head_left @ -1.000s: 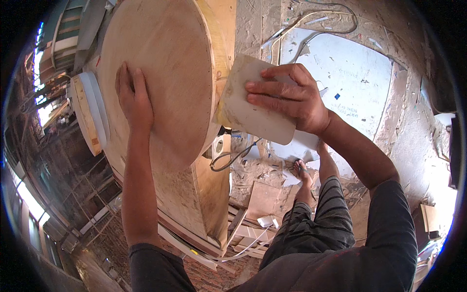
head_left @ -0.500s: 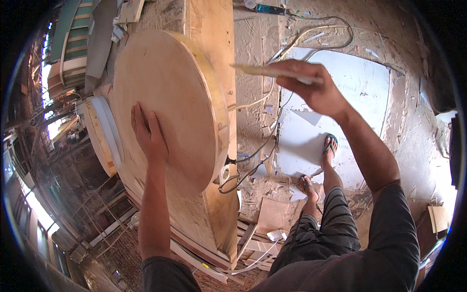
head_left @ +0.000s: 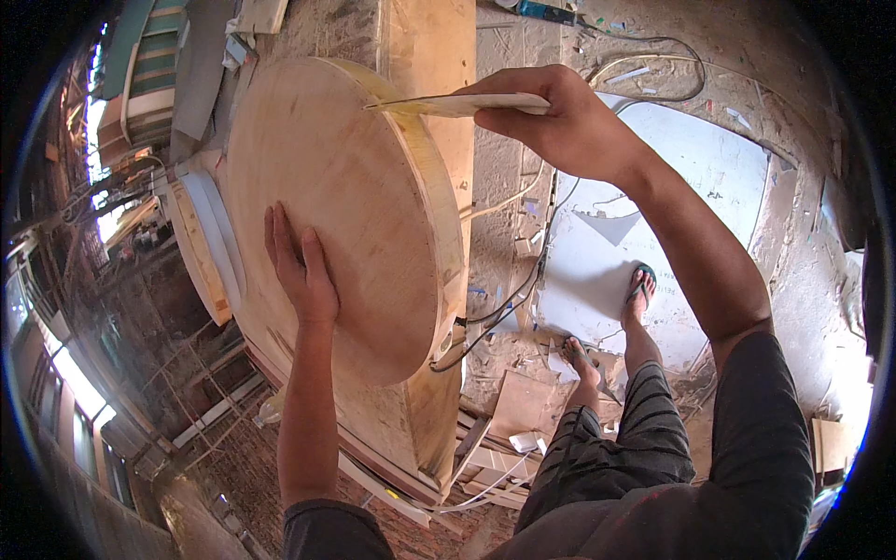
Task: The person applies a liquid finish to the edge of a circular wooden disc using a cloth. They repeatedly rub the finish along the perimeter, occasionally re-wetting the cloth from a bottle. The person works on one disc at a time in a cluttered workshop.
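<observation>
A large round wooden disc [head_left: 373, 243] with a thick rim lies on the workbench [head_left: 429, 56]. Yellowish, shiny material coats part of its rim [head_left: 425, 149]. My left hand [head_left: 303, 271] rests flat on the disc's face, fingers stretched out and holding nothing. Between the thumb and fingers of my right hand [head_left: 560, 121] is a thin, flat, pale spreader-like piece [head_left: 467, 105], seen nearly edge-on. Its narrow end reaches over the disc's upper right rim; whether it touches cannot be made out.
Another round piece [head_left: 201, 247] with a white band stands left of the disc. A pale sheet [head_left: 691, 187] covers part of the dusty floor under my feet. A power tool [head_left: 546, 11] and its cable [head_left: 700, 70] lie beyond. Wood scraps [head_left: 523, 406] are near the bench.
My right hand has moved left and up, bringing the flat piece from beside the bench to over the disc's rim. My left hand stays flat on the disc.
</observation>
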`<state>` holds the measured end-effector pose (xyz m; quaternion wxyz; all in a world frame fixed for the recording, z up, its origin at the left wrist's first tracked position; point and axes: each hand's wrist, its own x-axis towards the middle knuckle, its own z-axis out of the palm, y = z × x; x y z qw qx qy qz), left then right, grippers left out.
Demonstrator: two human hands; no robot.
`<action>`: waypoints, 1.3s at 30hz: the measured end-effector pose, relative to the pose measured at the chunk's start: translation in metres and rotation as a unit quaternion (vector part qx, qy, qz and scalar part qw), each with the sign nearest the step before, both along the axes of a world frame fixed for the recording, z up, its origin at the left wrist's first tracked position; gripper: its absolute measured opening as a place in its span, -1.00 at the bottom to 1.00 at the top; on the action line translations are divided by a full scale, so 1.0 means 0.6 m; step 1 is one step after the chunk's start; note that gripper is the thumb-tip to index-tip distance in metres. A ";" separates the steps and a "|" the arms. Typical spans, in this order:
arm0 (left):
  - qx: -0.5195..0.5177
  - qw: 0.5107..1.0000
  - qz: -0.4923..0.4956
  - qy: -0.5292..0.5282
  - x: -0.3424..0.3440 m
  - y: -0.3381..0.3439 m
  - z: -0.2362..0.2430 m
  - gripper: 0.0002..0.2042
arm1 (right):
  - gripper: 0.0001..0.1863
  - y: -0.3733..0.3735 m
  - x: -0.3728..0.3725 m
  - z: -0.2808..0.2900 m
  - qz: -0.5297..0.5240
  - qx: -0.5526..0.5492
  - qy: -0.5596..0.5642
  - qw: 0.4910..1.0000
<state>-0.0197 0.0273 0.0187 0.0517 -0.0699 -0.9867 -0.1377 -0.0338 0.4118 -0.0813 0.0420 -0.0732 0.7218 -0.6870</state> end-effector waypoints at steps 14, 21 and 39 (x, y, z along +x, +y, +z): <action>-0.002 1.000 -0.008 0.001 -0.001 0.000 -0.004 -0.41 | -0.72 -0.003 -0.022 -0.051 0.027 -0.076 0.144 0.986; 0.003 1.000 -0.015 0.002 -0.003 0.000 -0.002 -0.41 | -0.68 0.016 0.022 -0.056 0.040 -0.050 0.173 0.983; -0.004 1.000 -0.028 0.008 -0.004 -0.006 -0.006 -0.42 | -0.64 -0.011 0.108 -0.021 -0.023 -0.029 0.157 0.987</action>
